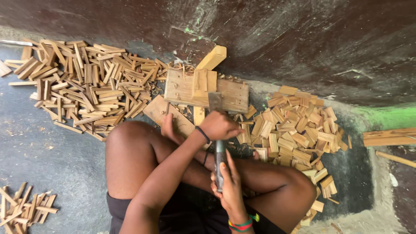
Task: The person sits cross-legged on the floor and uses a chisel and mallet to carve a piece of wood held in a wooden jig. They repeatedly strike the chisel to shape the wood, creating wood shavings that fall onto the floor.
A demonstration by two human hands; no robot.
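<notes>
Two hands on one blade (218, 130) — left hand (220, 125) curled over its back by the wooden block (206, 90), right hand (229, 184) wrapped round the handle; best kept level, fingers clear.

Bare arms and legs, dark shorts.
Black band round left wrist (203, 134); red, green and yellow beaded bracelets round right wrist (242, 224).
</notes>
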